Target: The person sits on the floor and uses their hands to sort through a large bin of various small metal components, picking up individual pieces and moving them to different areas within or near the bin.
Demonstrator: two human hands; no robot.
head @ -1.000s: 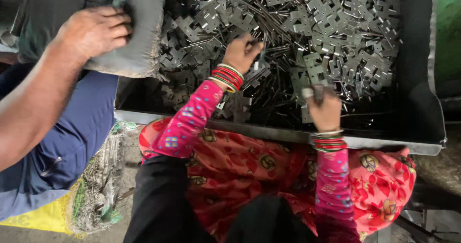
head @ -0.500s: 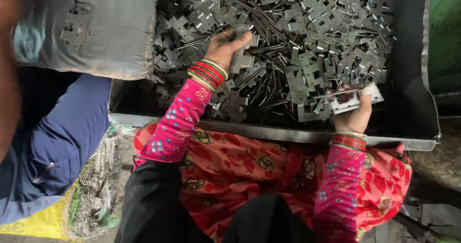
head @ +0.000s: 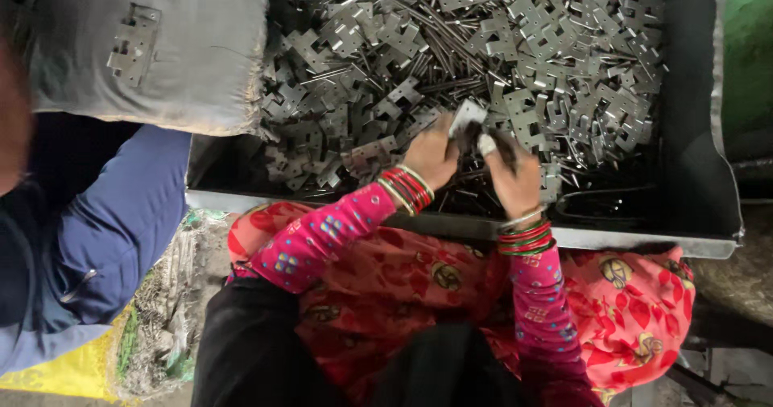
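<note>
Both hands [head: 475, 161] now meet over the metal tray [head: 692, 173] — dim, cluttered floor [head: 725, 286].

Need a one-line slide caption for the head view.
Left hand and right hand grip one metal plate over tray.

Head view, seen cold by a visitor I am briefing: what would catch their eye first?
First, the heap of flat grey notched metal plates filling the dark metal tray across the upper frame. Next, the left hand and right hand, meeting at the tray's near edge over one small metal plate, with red and green bangles and bright pink patterned sleeves. At upper left, a grey sack carries one plate.
</note>
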